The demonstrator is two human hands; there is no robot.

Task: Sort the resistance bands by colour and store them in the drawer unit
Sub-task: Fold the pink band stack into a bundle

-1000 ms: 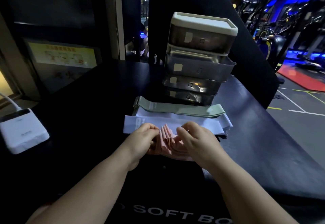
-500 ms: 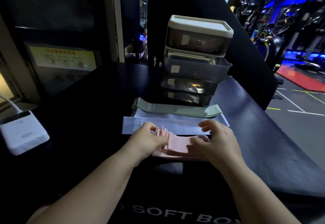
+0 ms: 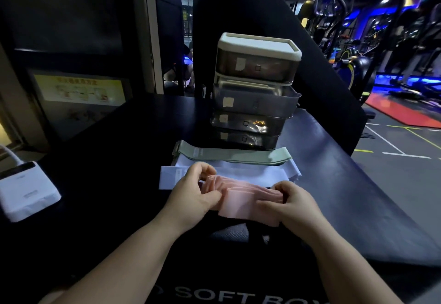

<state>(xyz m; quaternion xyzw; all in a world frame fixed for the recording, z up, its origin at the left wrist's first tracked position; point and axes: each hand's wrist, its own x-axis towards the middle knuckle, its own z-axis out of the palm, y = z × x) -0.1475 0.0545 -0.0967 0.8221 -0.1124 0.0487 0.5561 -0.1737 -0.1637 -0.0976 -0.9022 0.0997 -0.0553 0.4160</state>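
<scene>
A stack of pink resistance bands (image 3: 241,198) lies near the front of the dark table, stretched between both hands. My left hand (image 3: 193,194) pinches its left end and my right hand (image 3: 290,204) grips its right end. Behind it lie pale lilac bands (image 3: 241,172), and behind those a green band (image 3: 233,154). The drawer unit (image 3: 256,89) stands at the back, with several translucent drawers and a cream top; its second drawer is pulled out a little.
A white box-shaped device (image 3: 26,190) with a cable sits at the left edge of the table (image 3: 107,160). A dark padded surface printed "SOFT BOX" (image 3: 238,296) lies just below my arms. Gym machines and a red mat stand at the right.
The pink bands were bunched upright between my hands; my right hand has slid to the right and they now lie drawn out in a flat stack.
</scene>
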